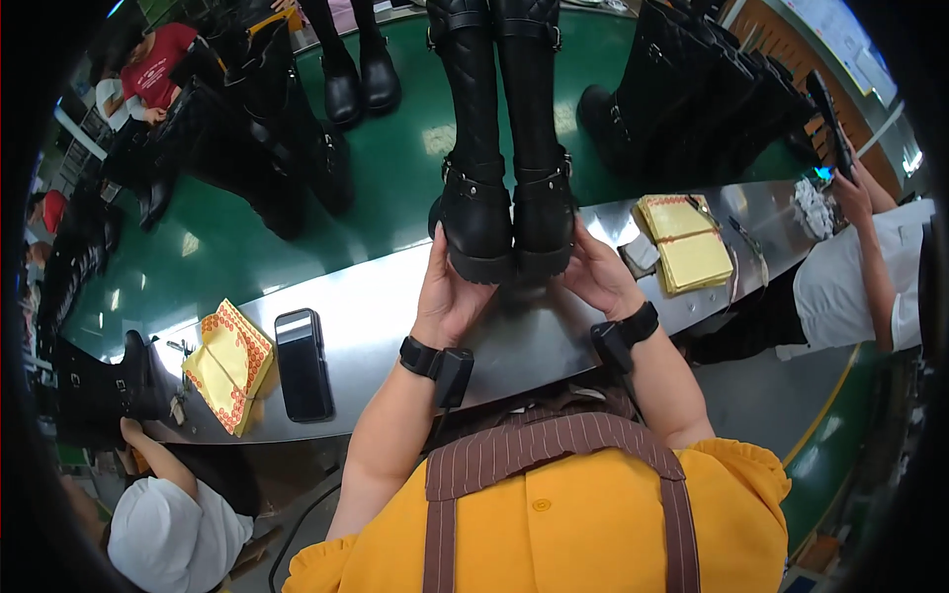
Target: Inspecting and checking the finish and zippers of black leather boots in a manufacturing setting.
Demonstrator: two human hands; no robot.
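Observation:
A pair of tall black boots stands side by side in front of me, heels toward me, with buckled straps at the ankles and quilted shafts. My left hand (450, 294) is curled around the heel and sole of the left boot (478, 219), its thumb up along the side. Around the heel of the right boot (543, 212) my right hand (603, 275) is closed the same way. The soles hide some of my fingertips. Both boots sit at the near edge of the green tabletop (386, 188), over a metal strip (366, 267).
A phone (303, 366) and yellow paper sheets (229, 368) lie left of me. Right are a yellow paper stack (682, 242) and a small tool (743, 235). More black boots (682, 89) line both sides. Co-workers sit left (178, 529) and stand right (860, 277).

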